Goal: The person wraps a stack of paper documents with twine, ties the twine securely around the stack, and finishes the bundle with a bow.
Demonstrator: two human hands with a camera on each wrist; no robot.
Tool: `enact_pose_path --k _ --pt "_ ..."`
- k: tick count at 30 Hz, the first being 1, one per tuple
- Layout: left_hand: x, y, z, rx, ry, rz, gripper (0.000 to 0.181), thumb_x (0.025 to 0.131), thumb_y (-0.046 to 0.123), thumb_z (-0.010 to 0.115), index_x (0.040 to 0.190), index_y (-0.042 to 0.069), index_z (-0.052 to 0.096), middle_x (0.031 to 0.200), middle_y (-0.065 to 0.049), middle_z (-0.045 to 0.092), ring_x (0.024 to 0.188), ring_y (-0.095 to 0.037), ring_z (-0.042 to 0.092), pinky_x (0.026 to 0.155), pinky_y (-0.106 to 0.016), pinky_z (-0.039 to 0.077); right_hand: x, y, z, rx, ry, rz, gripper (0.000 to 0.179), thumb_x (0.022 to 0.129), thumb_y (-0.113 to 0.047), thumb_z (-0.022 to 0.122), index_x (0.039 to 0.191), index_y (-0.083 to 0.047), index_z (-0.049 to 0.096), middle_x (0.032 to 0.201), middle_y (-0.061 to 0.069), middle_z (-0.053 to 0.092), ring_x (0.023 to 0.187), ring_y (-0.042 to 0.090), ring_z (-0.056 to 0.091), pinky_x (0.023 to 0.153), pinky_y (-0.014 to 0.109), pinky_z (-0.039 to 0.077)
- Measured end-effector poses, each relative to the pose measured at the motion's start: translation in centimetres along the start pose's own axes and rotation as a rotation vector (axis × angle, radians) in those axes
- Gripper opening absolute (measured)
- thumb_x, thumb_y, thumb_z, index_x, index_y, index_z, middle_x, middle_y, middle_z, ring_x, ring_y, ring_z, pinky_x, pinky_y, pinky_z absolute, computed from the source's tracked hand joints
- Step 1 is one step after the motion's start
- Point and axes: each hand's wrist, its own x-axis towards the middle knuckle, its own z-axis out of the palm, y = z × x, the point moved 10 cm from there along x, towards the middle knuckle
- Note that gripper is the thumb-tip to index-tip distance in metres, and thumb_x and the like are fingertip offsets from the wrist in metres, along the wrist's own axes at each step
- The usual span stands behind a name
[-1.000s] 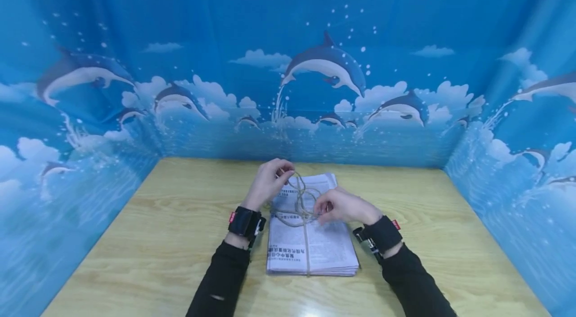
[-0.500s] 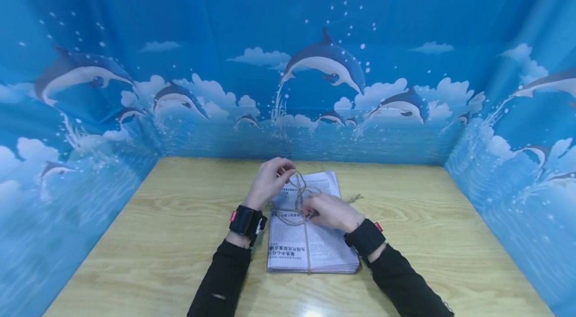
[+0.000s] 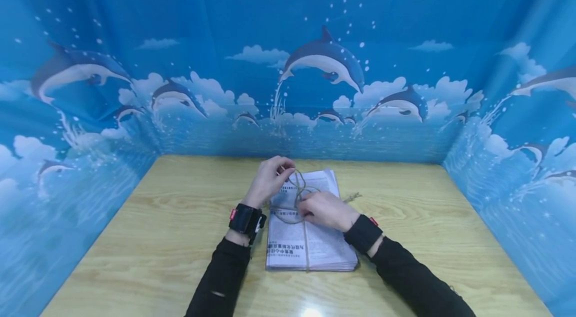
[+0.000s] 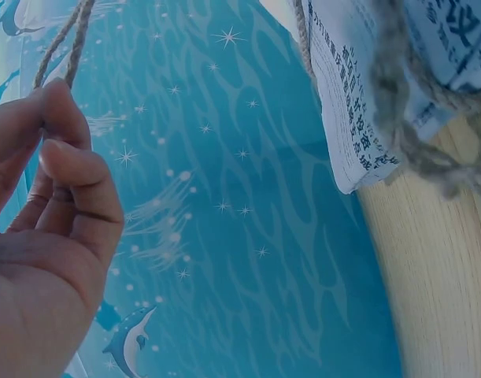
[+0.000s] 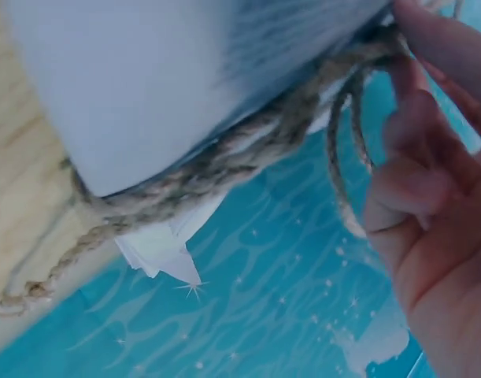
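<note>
A stack of newspapers (image 3: 330,252) lies on the table, bound lengthwise and crosswise with brown twine (image 3: 307,247). Above its far left part, my left hand (image 3: 270,182) pinches a raised loop of this twine between thumb and fingertips. The doubled strand (image 4: 76,47) rises from those fingertips in the left wrist view. My right hand (image 3: 330,210) is low over the middle of the stack, its curled fingers pinching the twine near the crossing. In the right wrist view, several strands (image 5: 264,150) run along the stack toward the right fingertips. The knot itself is mostly hidden by the right hand.
A frayed twine end (image 3: 352,197) sticks out past the stack's right side onto the wooden table (image 3: 189,237). A blue dolphin-print curtain (image 3: 216,82) encloses the back and both sides. Each wrist wears a black strap (image 3: 363,233).
My right hand has moved left and inward to the twine crossing, uncovering the frayed end on the right. My left hand keeps its pinch on the loop, almost in place.
</note>
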Motion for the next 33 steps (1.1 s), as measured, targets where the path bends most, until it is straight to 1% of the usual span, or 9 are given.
enact_pose_path --k 3,7,9,13,17,22,26,29,33 --pt "0.0 -0.1 0.1 -0.001 -0.005 -0.006 0.011 0.096 0.017 0.063 0.103 0.014 0.071 0.088 0.001 0.064 0.067 -0.006 0.059 0.062 -0.026 0.051 0.1 -0.5 0.0 -0.046 0.009 -0.038 0.01 0.084 -0.013 0.072 0.086 -0.022 0.074 0.089 -0.008 0.064 0.082 0.01 0.063 0.074 0.026 0.052" --pt "0.1 -0.1 0.1 -0.008 -0.007 -0.009 0.011 0.097 0.017 0.063 0.103 0.014 0.071 0.088 0.001 0.064 0.067 -0.007 0.06 0.06 -0.026 0.05 0.2 -0.6 0.2 -0.052 -0.001 -0.037 0.011 0.082 -0.01 0.068 0.082 -0.021 0.068 0.085 -0.008 0.059 0.075 0.008 0.058 0.066 0.024 0.049" --pt "0.0 -0.1 0.1 -0.008 -0.008 -0.011 0.011 0.097 0.017 0.063 0.103 0.014 0.071 0.088 0.001 0.064 0.067 -0.007 0.06 0.059 -0.026 0.05 0.3 -0.5 0.2 -0.041 -0.015 -0.033 0.013 0.082 -0.009 0.068 0.088 -0.02 0.067 0.087 -0.008 0.06 0.076 0.008 0.058 0.067 0.025 0.049" --pt "0.0 0.0 0.0 -0.003 -0.003 -0.012 0.011 0.096 0.017 0.063 0.103 0.014 0.071 0.088 0.001 0.064 0.067 -0.007 0.06 0.059 -0.025 0.05 0.3 -0.7 0.4 -0.037 -0.047 -0.049 0.014 0.088 -0.009 0.069 0.092 -0.022 0.073 0.09 -0.006 0.058 0.078 0.01 0.057 0.07 0.026 0.049" --pt "0.0 0.0 0.1 -0.005 -0.005 -0.012 0.011 0.097 0.017 0.063 0.103 0.015 0.071 0.088 0.001 0.064 0.068 -0.007 0.06 0.06 -0.026 0.05 0.3 -1.1 0.1 -0.042 -0.045 -0.077 0.012 0.088 -0.012 0.071 0.085 -0.023 0.076 0.088 -0.005 0.055 0.079 0.011 0.056 0.072 0.028 0.049" --pt "-0.1 -0.2 0.3 -0.009 -0.018 -0.016 0.011 0.096 0.017 0.063 0.103 0.015 0.071 0.089 0.001 0.064 0.067 -0.006 0.06 0.059 -0.025 0.05 0.5 -1.4 -0.7 0.096 -0.026 -0.055 0.004 0.089 -0.017 0.071 0.09 -0.019 0.075 0.089 -0.008 0.063 0.082 0.006 0.059 0.078 0.026 0.05" --pt "0.0 -0.1 0.3 -0.003 -0.016 -0.015 0.01 0.096 0.017 0.064 0.103 0.014 0.071 0.088 0.001 0.065 0.065 -0.006 0.059 0.059 -0.026 0.049 1.6 -2.6 -1.5 0.192 0.007 -0.056 0.005 0.093 -0.019 0.068 0.091 -0.017 0.072 0.084 -0.008 0.066 0.075 0.002 0.059 0.071 0.023 0.049" --pt "0.1 0.2 0.4 0.001 -0.018 -0.008 0.011 0.096 0.017 0.063 0.103 0.014 0.071 0.088 0.001 0.065 0.065 -0.006 0.059 0.06 -0.026 0.049 2.7 -3.4 -1.3 0.207 0.011 -0.06 0.007 0.094 -0.019 0.066 0.094 -0.017 0.073 0.083 -0.007 0.069 0.073 0.001 0.061 0.069 0.019 0.049" --pt "0.0 0.2 0.7 0.007 -0.033 -0.009 0.012 0.097 0.018 0.062 0.104 0.015 0.071 0.089 0.002 0.066 0.067 -0.004 0.06 0.063 -0.026 0.051 4.0 -3.7 -0.1 0.216 -0.002 -0.04 0.01 0.094 -0.016 0.065 0.096 -0.014 0.074 0.084 -0.004 0.072 0.074 0.003 0.065 0.071 0.016 0.05"
